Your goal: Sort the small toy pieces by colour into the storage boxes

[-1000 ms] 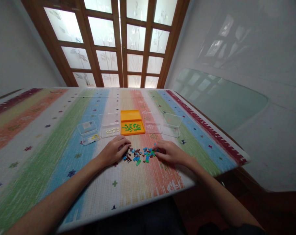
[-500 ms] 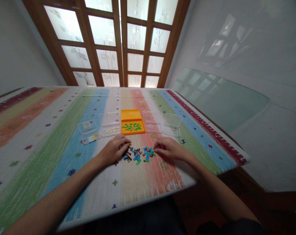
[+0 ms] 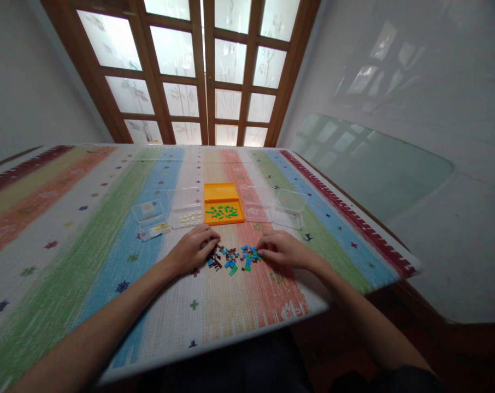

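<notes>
A loose pile of small building bricks (image 3: 231,264), brown, blue and green, lies on the striped tablecloth between my hands. My left hand (image 3: 195,246) rests at the pile's left side, its fingers curled in against the brown pieces. On the opposite side, my right hand (image 3: 283,249) has thumb and fingertips brought together at the blue and green pieces. Whatever either hand may hold is too small or hidden to make out. Just beyond the pile, an open orange box (image 3: 224,222) contains several green bricks (image 3: 222,211).
Left of the orange box stand a clear box (image 3: 187,224) with cream pieces and another clear box (image 3: 152,236) with yellow and white pieces. To its right are two more open clear boxes (image 3: 258,220). The table's front edge (image 3: 231,331) runs close to my body.
The whole view has shifted very slightly. Both hands keep nearly the same place and pose beside the bricks, and the boxes have not moved.
</notes>
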Demonstrator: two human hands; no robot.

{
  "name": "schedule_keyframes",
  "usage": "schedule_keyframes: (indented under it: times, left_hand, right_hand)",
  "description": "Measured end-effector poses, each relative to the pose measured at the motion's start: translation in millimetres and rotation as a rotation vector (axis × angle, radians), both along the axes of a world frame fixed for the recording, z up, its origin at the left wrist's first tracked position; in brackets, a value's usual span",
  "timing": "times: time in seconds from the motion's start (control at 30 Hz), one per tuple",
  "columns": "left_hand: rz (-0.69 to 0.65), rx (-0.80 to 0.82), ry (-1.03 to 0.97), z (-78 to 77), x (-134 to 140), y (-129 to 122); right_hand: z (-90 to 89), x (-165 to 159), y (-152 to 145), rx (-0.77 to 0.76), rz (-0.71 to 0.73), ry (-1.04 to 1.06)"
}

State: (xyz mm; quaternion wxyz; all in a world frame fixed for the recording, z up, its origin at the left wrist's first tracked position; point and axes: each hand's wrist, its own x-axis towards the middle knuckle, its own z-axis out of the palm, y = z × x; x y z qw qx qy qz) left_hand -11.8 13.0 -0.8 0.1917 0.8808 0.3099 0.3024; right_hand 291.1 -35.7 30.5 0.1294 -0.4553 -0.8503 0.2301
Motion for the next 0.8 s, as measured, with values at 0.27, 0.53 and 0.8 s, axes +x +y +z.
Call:
schedule_keyframes:
  times: [0.27, 0.53, 0.8]
  left_hand:
    - [0.0, -0.012, 0.003, 1.0, 0.2, -0.5]
    - [0.003, -0.008, -0.002, -1.2, -0.2, 0.4]
    - [0.0, 0.009, 0.005, -3.1, -0.7, 1.3]
  right_hand:
    - [-0.5, 0.6, -1.0, 0.009, -0.012, -0.008]
    - [-1.9, -1.4, -3.3, 0.017, -0.007, -0.016]
    - [-3.4, -1.1, 1.7, 0.053, -0.059, -0.044]
